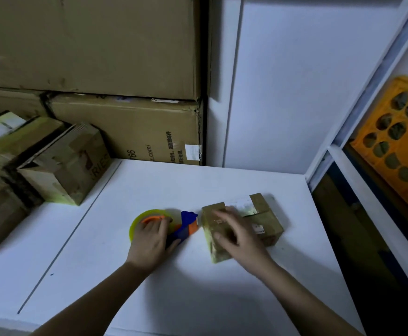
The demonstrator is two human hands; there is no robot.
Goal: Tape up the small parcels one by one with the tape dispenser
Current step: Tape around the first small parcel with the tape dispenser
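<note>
Both my bare forearms reach forward from the bottom of the view, the left from lower left, the right from lower right, converging toward the middle. My left hand (149,241) lies palm down, fingers curled in a grip around the blue and orange tape dispenser with its yellow roll (171,224). My right hand (236,235) is blurred; its fingers seem spread and fairly straight, resting on top of the small brown cardboard parcel (268,219), wrist slightly raised.
</note>
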